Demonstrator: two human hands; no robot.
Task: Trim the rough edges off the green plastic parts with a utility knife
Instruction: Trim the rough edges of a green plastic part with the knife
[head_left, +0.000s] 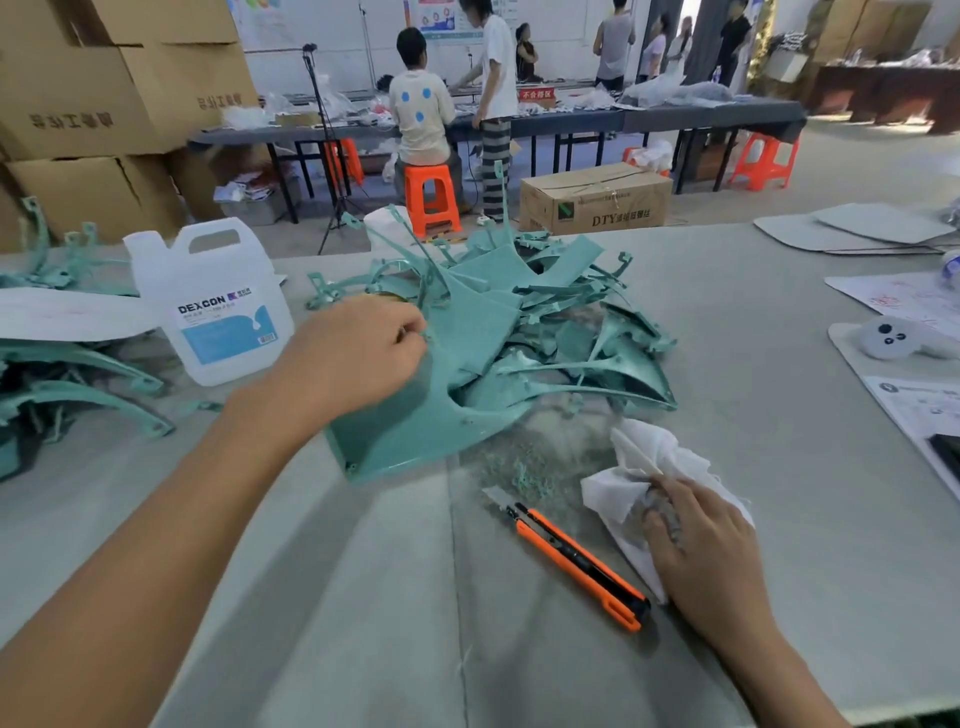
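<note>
Left hand (358, 353), fingers curled, grips upper rim of green part (415, 436) on table (332, 613); pile (545, 322) at 1 o'clock. Right hand (696, 545) clutches white cloth (649, 462). Utility knife (576, 556) lies unheld at 5 o'clock, blade out. Part likely light, stiff, thin-edged: hold broad flank.

A factory workshop: stacked cartons (78, 98), long worktables (701, 116) (orange stools (431, 200) alongside).

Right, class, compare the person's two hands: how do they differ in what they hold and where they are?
The left hand grips a green plastic part beside the pile; the right hand clutches a white cloth. The left hand is farther away, the right hand nearer, next to the utility knife. Shared: neither holds the knife.
</note>
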